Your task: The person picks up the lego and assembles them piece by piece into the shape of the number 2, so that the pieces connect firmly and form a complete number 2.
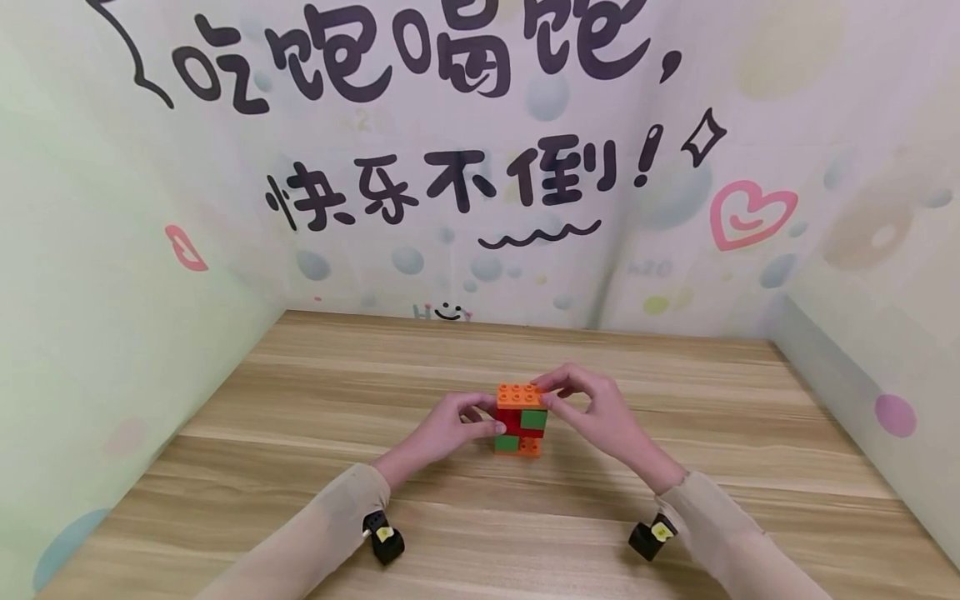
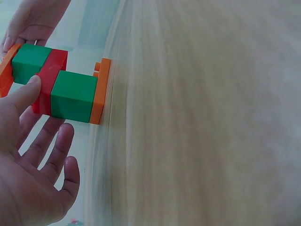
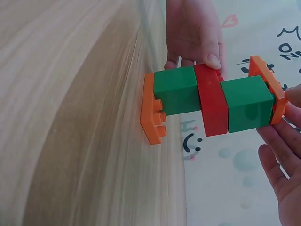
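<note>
A small stack of toy building bricks stands upright on the table. Its base is a flat orange brick (image 3: 150, 110), with a green brick (image 2: 73, 96) on one end. Above that lies a red brick (image 3: 211, 101), then a second green brick (image 3: 247, 103) offset to the other side. A flat orange brick (image 1: 516, 395) tops it, studs upward. My left hand (image 1: 450, 423) pinches the red layer, thumb on the near face and fingers behind. At the top, my right hand (image 1: 596, 410) holds the upper orange brick between thumb and fingers. Whether that brick is fully seated I cannot tell.
The stack is on a wood-grain table (image 1: 337, 375). A printed cloth wall (image 1: 450, 275) rises behind the table's back edge, with further walls at both sides. Black wrist cameras hang below the left sleeve (image 1: 315, 517) and the right sleeve (image 1: 720, 517).
</note>
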`<state>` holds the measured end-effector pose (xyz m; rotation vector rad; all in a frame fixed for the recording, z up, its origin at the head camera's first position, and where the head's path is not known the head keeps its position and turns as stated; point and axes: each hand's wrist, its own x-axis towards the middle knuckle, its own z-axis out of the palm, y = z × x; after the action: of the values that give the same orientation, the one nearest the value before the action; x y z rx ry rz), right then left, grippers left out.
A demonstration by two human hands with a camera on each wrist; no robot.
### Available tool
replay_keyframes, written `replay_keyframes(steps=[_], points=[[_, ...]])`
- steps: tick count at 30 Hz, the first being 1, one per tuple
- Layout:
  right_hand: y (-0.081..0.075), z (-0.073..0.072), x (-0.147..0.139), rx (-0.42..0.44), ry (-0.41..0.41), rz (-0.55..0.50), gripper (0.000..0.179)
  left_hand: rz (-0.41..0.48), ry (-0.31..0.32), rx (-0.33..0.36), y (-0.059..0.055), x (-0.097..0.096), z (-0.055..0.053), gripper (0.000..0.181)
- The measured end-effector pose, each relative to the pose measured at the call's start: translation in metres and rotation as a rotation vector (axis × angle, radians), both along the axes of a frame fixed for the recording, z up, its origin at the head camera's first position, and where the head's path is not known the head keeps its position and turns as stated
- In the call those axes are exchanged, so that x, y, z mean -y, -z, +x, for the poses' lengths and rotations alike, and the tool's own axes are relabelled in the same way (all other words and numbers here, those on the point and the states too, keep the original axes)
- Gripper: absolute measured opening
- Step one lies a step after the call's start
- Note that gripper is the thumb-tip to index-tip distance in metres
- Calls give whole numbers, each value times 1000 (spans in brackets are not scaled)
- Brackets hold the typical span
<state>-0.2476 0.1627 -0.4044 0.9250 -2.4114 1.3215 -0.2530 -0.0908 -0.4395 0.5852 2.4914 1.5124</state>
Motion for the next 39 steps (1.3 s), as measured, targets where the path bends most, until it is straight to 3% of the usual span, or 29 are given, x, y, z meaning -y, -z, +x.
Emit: replay_keyframes(steps=[9, 31, 39], points=[[-3, 4, -2, -15, 13, 80, 25, -3, -1, 3, 0, 0, 1, 32], [-5, 3, -3, 28, 7, 85, 24, 7, 0, 8, -1, 0, 2, 32], [-4, 1, -2, -1, -7, 80, 24, 12, 4, 4, 0, 0, 1, 32]])
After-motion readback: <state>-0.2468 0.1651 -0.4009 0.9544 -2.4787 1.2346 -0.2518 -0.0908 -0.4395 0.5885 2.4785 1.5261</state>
